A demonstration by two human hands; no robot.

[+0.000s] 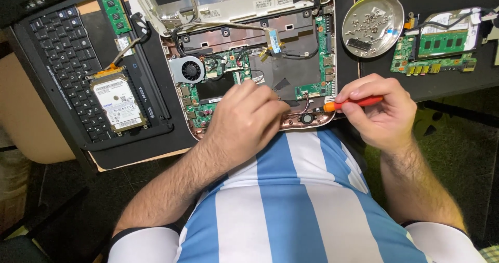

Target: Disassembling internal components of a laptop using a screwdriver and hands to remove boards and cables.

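An opened small laptop base (291,39) lies in front of me, showing a green circuit board (208,94), a round fan (188,69) and loose ribbon cables (273,39). My left hand (244,117) rests curled on the base's near edge, its fingertips touching the board; whether it holds anything is hidden. My right hand (379,112) grips an orange-handled screwdriver (349,103), whose tip points left at the base's near right corner, beside a small round part (307,118).
A removed keyboard panel (67,60) lies at the left with a hard drive (118,103) on it and a memory stick (113,8) above. A round metal dish (387,8) of screws and another green board (434,50) sit at the right.
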